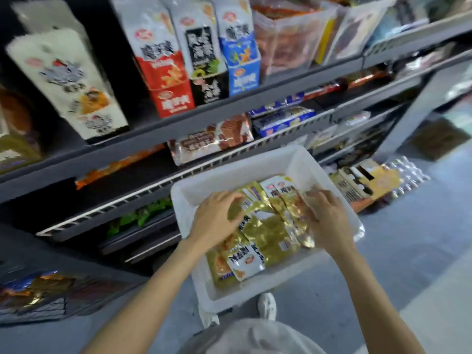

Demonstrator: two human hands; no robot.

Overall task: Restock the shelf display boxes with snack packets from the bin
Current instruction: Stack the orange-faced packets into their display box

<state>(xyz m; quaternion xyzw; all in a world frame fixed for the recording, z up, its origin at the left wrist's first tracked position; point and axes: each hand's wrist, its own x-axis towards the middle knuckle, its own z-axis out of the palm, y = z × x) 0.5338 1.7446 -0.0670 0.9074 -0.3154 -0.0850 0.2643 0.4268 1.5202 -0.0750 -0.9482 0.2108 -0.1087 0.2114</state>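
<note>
The white bin (304, 164) is open on top, its far half bare. Wire-edged shelves (229, 154) crowd its far rim. Open floor (398, 251) lies to the right.

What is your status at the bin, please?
Left hand and right hand gathering gold foil snack packets in white plastic bin. Nothing lifted. No obstruction.

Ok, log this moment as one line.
stage: gathering | left hand: on gold snack packets | right hand: on packets | white bin: holds packets | shelf display boxes: not yet restocked
</note>
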